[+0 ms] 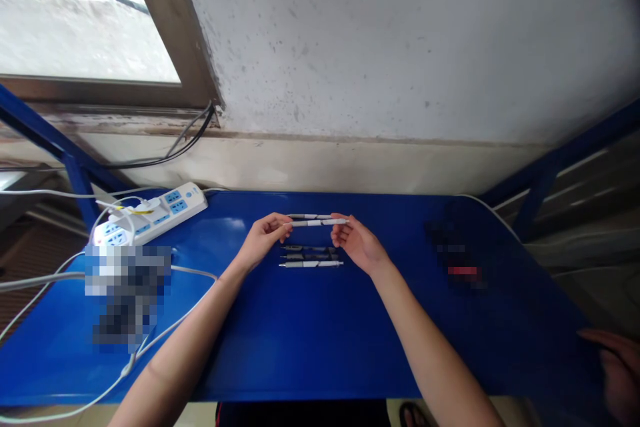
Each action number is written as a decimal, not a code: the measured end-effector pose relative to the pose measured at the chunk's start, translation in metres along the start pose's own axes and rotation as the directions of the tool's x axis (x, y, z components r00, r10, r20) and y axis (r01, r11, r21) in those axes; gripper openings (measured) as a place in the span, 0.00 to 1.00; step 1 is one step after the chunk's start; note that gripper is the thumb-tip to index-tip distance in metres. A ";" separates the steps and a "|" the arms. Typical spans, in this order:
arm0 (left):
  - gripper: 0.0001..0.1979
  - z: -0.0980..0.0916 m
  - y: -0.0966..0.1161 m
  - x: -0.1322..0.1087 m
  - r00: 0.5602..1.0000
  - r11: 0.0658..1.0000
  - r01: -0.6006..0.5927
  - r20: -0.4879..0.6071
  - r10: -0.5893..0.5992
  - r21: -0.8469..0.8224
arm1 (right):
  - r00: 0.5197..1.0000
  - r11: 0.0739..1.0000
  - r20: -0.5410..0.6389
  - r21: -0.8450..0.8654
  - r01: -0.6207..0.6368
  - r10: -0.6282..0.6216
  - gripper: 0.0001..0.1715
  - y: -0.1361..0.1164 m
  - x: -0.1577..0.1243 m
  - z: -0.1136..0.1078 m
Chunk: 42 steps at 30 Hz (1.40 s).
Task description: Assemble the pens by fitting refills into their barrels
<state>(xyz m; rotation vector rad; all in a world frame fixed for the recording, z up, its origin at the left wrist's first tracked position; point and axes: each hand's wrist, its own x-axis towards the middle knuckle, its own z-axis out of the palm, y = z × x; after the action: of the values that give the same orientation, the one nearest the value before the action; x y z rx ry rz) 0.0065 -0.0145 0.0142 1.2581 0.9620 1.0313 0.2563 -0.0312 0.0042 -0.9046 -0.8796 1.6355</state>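
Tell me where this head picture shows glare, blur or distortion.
Head view: pale glare on the blue table beside the power strip; pixelated patches left and right; dark corners, bent edges; left hand, right hand and pen fairly sharp.

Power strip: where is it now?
In the head view, the power strip lies far left on the table, below the window, left of the left hand holding a pen.

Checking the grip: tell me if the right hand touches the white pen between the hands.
Touching. Head view: right hand fingertips pinch the white pen at its end; no gap shows.
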 end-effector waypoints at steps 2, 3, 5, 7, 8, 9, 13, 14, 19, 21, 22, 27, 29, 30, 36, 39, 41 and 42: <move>0.16 0.000 -0.001 0.001 1.000 0.997 0.023 -0.012 -0.024 -0.074 | 1.000 1.000 -0.016 0.008 -0.026 0.026 0.23 -0.001 -0.001 0.001; 0.16 0.000 -0.001 0.001 0.999 0.994 0.034 -0.016 -0.036 -0.107 | 0.999 0.999 -0.017 0.012 -0.035 0.035 0.23 -0.002 -0.001 0.001; 0.16 0.001 -0.001 0.001 0.998 0.988 0.052 -0.015 -0.054 -0.142 | 0.999 0.998 -0.004 0.022 -0.051 0.051 0.23 -0.002 -0.002 0.002; 0.15 0.001 -0.002 0.001 0.999 0.989 0.049 -0.016 -0.052 -0.137 | 0.998 0.997 0.015 0.037 -0.061 0.061 0.24 -0.002 -0.003 0.003; 0.15 0.001 -0.002 0.000 0.999 0.992 0.043 -0.017 -0.045 -0.119 | 0.998 0.998 0.015 0.039 -0.056 0.056 0.24 -0.001 -0.003 0.003; 0.15 0.001 -0.002 0.000 0.999 0.995 0.035 -0.019 -0.037 -0.094 | 0.999 0.999 0.005 0.036 -0.040 0.040 0.24 0.001 -0.002 0.004; 0.16 0.001 -0.001 -0.001 0.999 1.000 0.019 -0.028 -0.019 -0.002 | 0.998 0.999 -0.049 0.002 0.042 -0.042 0.20 0.005 -0.001 0.007; 0.16 0.002 0.000 -0.001 1.000 1.000 0.017 -0.027 -0.017 0.010 | 0.998 0.999 -0.048 0.003 0.047 -0.047 0.20 0.006 0.000 0.007; 0.15 0.003 0.005 -0.002 1.000 0.998 -0.002 -0.007 0.002 0.070 | 0.999 1.000 -0.034 -0.005 0.028 -0.028 0.23 0.004 0.000 0.007; 0.14 0.003 0.006 -0.003 1.000 0.994 -0.016 0.015 0.015 0.111 | 0.998 0.999 -0.044 -0.007 0.041 -0.041 0.22 0.004 0.000 0.007; 0.14 0.003 0.006 -0.003 1.000 0.991 -0.024 0.022 0.022 0.132 | 0.997 0.999 -0.049 -0.003 0.052 -0.052 0.21 0.004 0.000 0.007; 0.13 0.000 0.004 -0.003 0.997 0.967 -0.071 0.013 0.070 0.246 | 0.996 0.997 -0.021 -0.014 0.082 -0.082 0.17 0.008 -0.001 0.008; 0.12 -0.001 0.002 -0.002 0.995 0.941 -0.095 0.001 0.100 0.326 | 0.996 0.990 -0.026 -0.115 0.082 -0.085 0.18 0.009 0.000 0.005; 0.11 -0.002 0.000 -0.002 0.993 0.921 -0.107 -0.006 0.118 0.375 | 0.994 0.977 -0.046 -0.197 0.086 -0.096 0.18 0.009 0.001 0.003; 0.06 -0.009 -0.007 0.001 0.966 0.747 -0.228 0.052 0.252 0.625 | 0.926 0.576 -0.041 -0.793 0.198 -0.374 0.10 0.014 0.004 -0.007; 0.06 -0.011 -0.010 0.001 0.954 0.669 -0.267 0.095 0.283 0.694 | 0.885 0.373 0.040 -0.898 0.235 -0.463 0.09 0.017 0.003 -0.005; 0.06 -0.012 -0.011 0.002 0.950 0.623 -0.277 0.114 0.289 0.732 | 0.867 0.289 0.081 -0.924 0.251 -0.492 0.07 0.018 0.002 -0.003; 0.05 -0.012 -0.011 0.002 0.949 0.603 -0.281 0.122 0.292 0.747 | 0.863 0.261 0.093 -0.932 0.251 -0.497 0.07 0.018 0.002 -0.003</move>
<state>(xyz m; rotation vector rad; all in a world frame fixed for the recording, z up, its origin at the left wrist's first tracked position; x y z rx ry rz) -0.0041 -0.0097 0.0023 2.1771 1.2975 0.8857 0.2511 -0.0331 -0.0134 -1.4457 -1.7780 0.4235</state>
